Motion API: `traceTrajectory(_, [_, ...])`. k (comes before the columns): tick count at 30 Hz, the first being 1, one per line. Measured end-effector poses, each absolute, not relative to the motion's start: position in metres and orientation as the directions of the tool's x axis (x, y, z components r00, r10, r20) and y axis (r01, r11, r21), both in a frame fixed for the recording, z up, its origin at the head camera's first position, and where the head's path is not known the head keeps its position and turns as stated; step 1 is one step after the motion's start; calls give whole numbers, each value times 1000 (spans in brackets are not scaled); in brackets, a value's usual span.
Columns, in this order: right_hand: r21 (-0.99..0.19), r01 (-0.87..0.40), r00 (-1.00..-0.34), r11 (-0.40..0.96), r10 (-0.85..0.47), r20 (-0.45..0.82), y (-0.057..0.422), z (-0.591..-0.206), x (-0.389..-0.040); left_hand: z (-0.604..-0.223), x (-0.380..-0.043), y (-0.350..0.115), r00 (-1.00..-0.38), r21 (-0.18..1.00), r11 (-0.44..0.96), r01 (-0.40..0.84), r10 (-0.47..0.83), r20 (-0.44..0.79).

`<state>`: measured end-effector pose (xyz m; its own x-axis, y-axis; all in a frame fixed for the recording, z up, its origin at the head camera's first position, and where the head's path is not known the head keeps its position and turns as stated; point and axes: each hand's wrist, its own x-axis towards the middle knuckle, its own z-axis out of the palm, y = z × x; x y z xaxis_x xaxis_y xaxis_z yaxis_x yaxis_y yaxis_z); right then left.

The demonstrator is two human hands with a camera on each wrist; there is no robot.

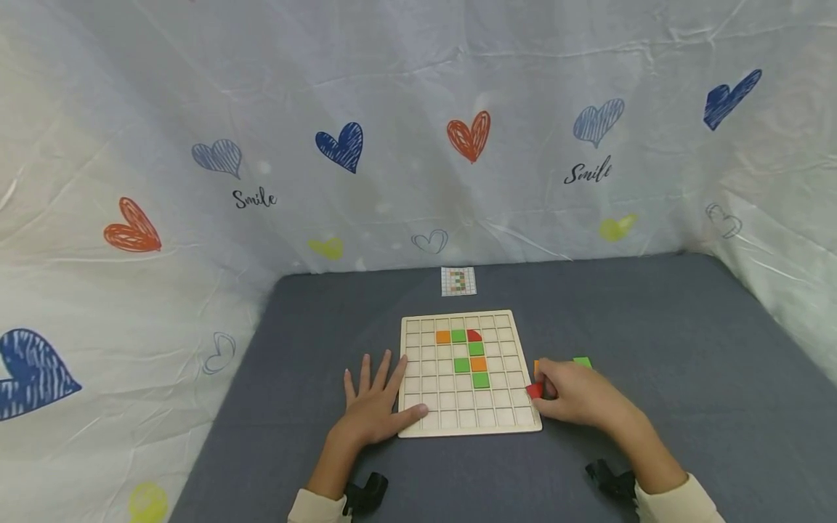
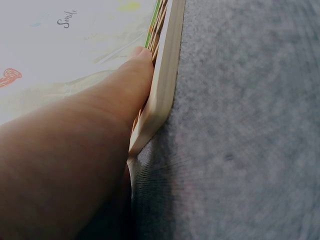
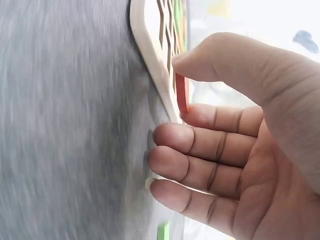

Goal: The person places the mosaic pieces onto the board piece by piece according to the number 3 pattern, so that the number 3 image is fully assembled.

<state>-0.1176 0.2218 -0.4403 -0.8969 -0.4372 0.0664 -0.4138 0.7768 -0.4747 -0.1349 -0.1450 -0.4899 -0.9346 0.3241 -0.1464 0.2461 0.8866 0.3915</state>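
Note:
A wooden grid board (image 1: 451, 419) lies on the grey table, with several green, orange and red tiles set in its upper middle cells, one a rounded red piece (image 1: 474, 335). My left hand (image 1: 371, 415) rests with spread, straight fingers at the board's left edge, the thumb over its lower left corner. At the right edge, my right hand (image 1: 578, 392) pinches a red tile (image 1: 535, 391) between thumb and index finger. In the right wrist view that thin red tile (image 3: 182, 94) stands on edge between the two fingertips, close beside the board, while the other fingers are loosely bent.
Beyond the board lies a small printed card (image 1: 458, 282) with a coloured grid pattern. A green tile (image 1: 582, 361) and a partly hidden orange tile (image 1: 536, 367) lie behind my right hand. A white curtain (image 1: 405, 203) with hearts hangs behind the table.

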Motion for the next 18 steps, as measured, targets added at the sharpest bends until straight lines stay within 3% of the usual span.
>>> traceTrajectory(18, [-372,-467,-875,802,-480,64,168,-442,-117,-487,-133,-144,-934,399,883,246,326,-145])
